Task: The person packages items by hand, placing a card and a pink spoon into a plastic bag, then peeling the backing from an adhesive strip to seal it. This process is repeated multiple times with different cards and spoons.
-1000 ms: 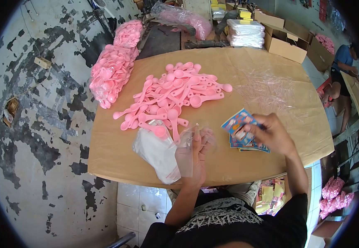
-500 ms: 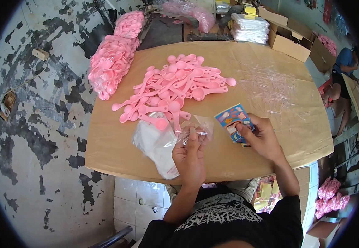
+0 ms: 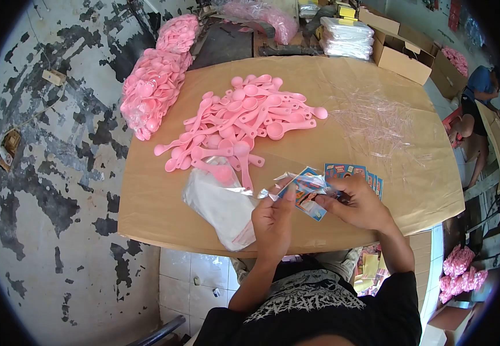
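Observation:
My left hand (image 3: pixel 272 225) pinches a small clear plastic bag (image 3: pixel 286 176) between thumb and fingers over the near part of the table. My right hand (image 3: pixel 360 206) grips a blue printed card (image 3: pixel 313 212), whose left part overlaps the shiny bag. Beyond and beneath the right hand, more printed cards (image 3: pixel 342 169) lie spread on the table. A stack of clear bags (image 3: pixel 218 210) rests left of my left hand, with a few pink measuring spoons (image 3: pixel 242 151) on its far edge. Behind it spreads the heap of pink spoons.
Brown paper covers the table (image 3: pixel 428 190). Thin clear strips (image 3: pixel 379 124) lie at the right. Bagged pink spoons (image 3: pixel 155 86) line the left edge. Packs of clear bags (image 3: pixel 346 39) and an open cardboard box (image 3: pixel 402 57) stand at the back. Another person (image 3: pixel 480 92) sits at far right.
My right hand has brought the card left and down to the plastic bag in my left hand, and they now overlap. Cards formerly hidden behind the right hand now show.

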Demonstrator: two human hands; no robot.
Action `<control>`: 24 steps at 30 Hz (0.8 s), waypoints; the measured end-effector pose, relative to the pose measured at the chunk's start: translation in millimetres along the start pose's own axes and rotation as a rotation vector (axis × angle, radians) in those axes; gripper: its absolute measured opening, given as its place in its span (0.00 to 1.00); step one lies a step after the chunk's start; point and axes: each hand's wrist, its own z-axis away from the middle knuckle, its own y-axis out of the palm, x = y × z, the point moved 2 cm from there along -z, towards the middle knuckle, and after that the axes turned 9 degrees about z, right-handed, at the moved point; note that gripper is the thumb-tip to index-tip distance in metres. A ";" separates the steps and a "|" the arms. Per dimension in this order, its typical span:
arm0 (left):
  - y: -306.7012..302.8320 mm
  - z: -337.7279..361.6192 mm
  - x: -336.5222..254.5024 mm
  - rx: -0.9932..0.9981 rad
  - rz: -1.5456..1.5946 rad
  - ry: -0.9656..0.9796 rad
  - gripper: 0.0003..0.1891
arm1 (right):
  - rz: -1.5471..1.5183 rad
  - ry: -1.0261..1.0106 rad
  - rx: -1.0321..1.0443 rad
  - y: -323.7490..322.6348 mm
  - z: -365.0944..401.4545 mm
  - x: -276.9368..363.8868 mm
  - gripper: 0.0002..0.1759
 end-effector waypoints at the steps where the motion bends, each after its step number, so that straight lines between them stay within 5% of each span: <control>1: -1.4 1.5 1.8 0.049 -0.036 -0.043 0.15 | -0.030 0.013 -0.011 0.1 0.3 2.3 0.09; 4: -6.6 3.1 11.3 0.198 -0.201 -0.104 0.18 | -0.175 0.094 -0.060 2.3 2.1 8.8 0.08; 7: 0.2 6.6 11.6 0.245 0.011 0.046 0.20 | -0.371 0.116 -0.082 16.1 2.6 -11.9 0.08; 10: -8.9 -0.5 0.5 0.131 0.233 -0.035 0.25 | -0.269 -0.024 -0.104 16.4 0.6 -5.8 0.07; 13: -9.7 -5.9 -6.8 0.126 0.166 0.011 0.28 | -0.351 0.267 -0.027 9.9 -2.9 14.1 0.05; 16: 1.3 -3.0 -5.8 0.256 -0.004 0.113 0.25 | -0.352 0.250 0.092 10.4 -3.2 7.3 0.08; 18: -1.5 -0.7 -0.1 0.376 0.020 0.088 0.29 | -0.300 -0.056 0.093 15.4 -9.0 -1.2 0.10; 19: -2.4 0.8 0.8 0.365 0.060 0.110 0.26 | -0.271 -0.208 0.092 17.1 -11.9 -0.4 0.10; 22: -15.9 -0.5 -5.5 0.225 0.233 0.226 0.20 | -0.658 0.157 0.164 11.1 -15.2 25.9 0.12; 24: -24.0 -4.1 -23.6 0.103 0.229 0.327 0.19 | -0.578 0.093 0.155 0.5 -22.9 37.3 0.12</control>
